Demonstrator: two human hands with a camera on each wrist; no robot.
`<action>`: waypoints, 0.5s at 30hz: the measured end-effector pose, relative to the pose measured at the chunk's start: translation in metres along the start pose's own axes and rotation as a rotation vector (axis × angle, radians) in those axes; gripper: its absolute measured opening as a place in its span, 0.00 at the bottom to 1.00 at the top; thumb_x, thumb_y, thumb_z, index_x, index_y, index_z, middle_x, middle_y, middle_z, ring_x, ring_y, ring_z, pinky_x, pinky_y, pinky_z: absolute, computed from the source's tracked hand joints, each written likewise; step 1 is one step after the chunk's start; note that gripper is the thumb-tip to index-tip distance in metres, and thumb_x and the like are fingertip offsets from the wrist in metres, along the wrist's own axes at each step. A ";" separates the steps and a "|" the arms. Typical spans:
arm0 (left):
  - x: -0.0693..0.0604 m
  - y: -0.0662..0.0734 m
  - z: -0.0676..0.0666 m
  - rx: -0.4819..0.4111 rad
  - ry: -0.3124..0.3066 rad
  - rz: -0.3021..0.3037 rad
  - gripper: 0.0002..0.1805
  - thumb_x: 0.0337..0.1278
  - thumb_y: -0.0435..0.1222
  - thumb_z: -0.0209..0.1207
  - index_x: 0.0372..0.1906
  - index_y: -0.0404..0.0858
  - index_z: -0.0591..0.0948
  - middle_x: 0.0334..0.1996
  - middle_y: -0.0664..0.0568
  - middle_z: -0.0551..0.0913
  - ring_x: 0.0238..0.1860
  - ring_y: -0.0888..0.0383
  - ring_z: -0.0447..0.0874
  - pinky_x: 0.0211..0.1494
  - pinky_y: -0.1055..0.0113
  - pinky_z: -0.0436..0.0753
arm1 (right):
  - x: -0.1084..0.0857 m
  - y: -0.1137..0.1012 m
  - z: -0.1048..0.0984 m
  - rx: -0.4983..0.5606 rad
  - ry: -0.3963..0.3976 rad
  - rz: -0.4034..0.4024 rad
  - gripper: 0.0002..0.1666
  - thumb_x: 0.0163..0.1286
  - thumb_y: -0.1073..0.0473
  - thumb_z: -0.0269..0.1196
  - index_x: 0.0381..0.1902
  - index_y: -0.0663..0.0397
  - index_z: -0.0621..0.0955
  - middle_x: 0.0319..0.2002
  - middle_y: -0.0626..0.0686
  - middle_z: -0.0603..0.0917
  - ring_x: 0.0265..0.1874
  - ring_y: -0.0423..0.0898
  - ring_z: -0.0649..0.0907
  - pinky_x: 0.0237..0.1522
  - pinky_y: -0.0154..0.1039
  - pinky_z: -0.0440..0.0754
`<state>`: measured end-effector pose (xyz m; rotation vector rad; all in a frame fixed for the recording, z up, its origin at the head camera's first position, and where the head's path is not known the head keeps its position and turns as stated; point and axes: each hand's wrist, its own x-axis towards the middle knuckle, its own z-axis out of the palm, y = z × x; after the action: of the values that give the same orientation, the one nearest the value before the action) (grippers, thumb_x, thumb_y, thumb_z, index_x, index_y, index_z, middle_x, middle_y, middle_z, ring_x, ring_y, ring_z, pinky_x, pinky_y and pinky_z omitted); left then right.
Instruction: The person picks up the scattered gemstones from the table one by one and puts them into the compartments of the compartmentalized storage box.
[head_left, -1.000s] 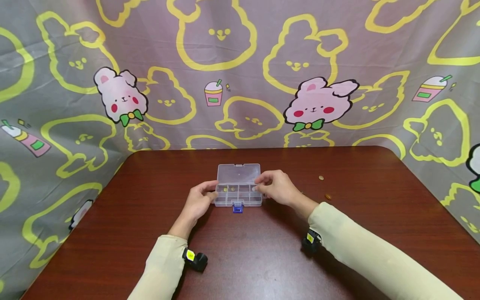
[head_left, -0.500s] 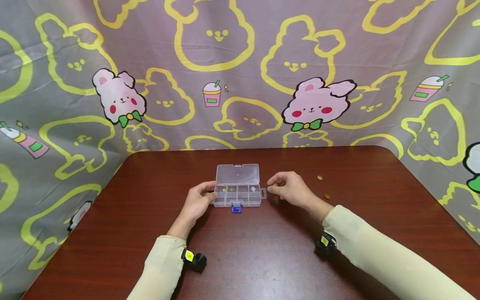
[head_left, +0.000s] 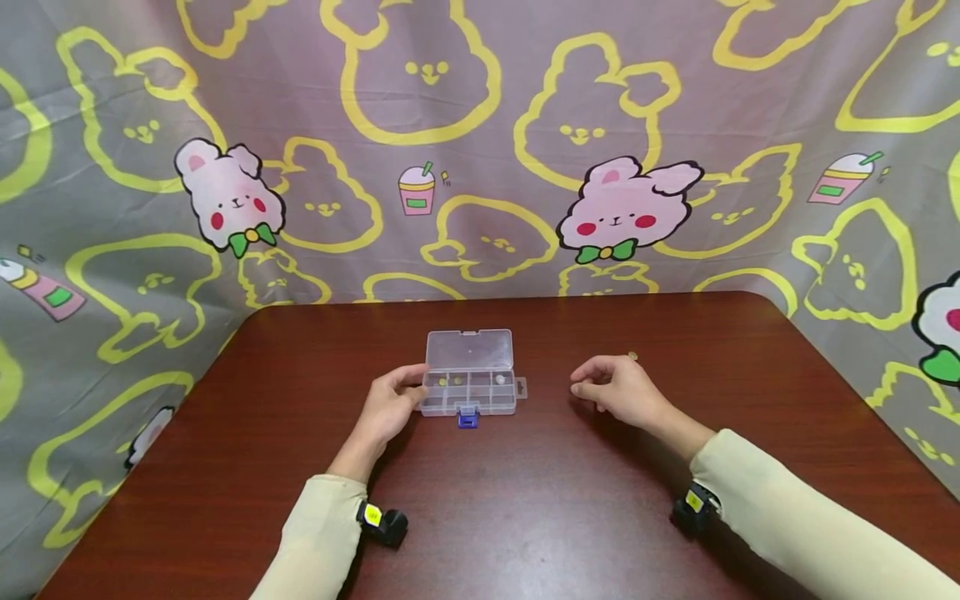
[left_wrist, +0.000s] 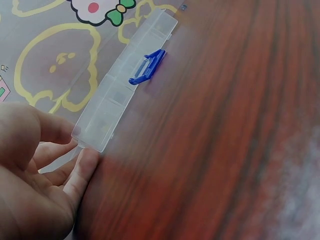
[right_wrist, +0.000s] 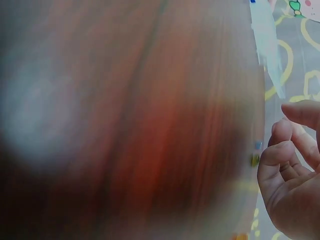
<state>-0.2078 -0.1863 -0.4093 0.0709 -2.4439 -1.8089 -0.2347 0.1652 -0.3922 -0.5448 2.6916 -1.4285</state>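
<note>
A clear plastic compartment box (head_left: 480, 402) stands on the table with its lid (head_left: 469, 350) raised at the back and a blue latch (head_left: 468, 421) at the front. My left hand (head_left: 386, 408) holds its left end between thumb and fingers, as the left wrist view shows. In the back row lie a yellowish bead-like piece (head_left: 442, 382), a second small piece (head_left: 458, 381) and, at the right, a whitish one (head_left: 501, 380). To the right of the box, my right hand (head_left: 626, 393) hovers apart from it with loosely bent fingers, nothing visible between them.
Behind the right hand a small gold-coloured piece (head_left: 633, 356) lies on the brown table (head_left: 480, 508). The right wrist view has a yellow-green piece (right_wrist: 255, 160), a bluish one (right_wrist: 258, 144) and an orange one (right_wrist: 240, 236). A patterned curtain (head_left: 495, 167) hangs behind.
My right hand has left the box's right compartment and moved right, toward the loose pieces, uncovering the whitish piece. My left hand stays at the box's left end.
</note>
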 end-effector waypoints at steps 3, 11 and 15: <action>0.000 0.000 0.000 -0.009 -0.002 0.000 0.21 0.60 0.23 0.57 0.60 0.28 0.80 0.50 0.34 0.82 0.40 0.53 0.82 0.38 0.72 0.80 | -0.006 0.004 -0.007 -0.019 0.011 0.001 0.06 0.64 0.65 0.69 0.39 0.60 0.86 0.22 0.54 0.83 0.17 0.48 0.79 0.54 0.51 0.77; 0.001 -0.001 -0.001 -0.003 -0.006 0.000 0.21 0.61 0.23 0.58 0.60 0.28 0.80 0.50 0.34 0.83 0.40 0.54 0.82 0.38 0.72 0.79 | -0.020 0.013 -0.027 0.037 0.016 0.097 0.09 0.68 0.61 0.68 0.42 0.61 0.86 0.21 0.57 0.81 0.18 0.47 0.77 0.16 0.35 0.71; 0.001 -0.002 -0.001 -0.004 -0.008 -0.001 0.21 0.61 0.23 0.58 0.60 0.28 0.80 0.50 0.34 0.82 0.40 0.53 0.82 0.38 0.72 0.79 | -0.027 0.017 -0.033 0.026 0.026 0.137 0.11 0.70 0.58 0.67 0.43 0.61 0.86 0.20 0.56 0.80 0.18 0.47 0.77 0.16 0.36 0.71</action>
<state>-0.2083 -0.1874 -0.4106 0.0652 -2.4462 -1.8180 -0.2213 0.2089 -0.3897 -0.3352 2.6674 -1.4423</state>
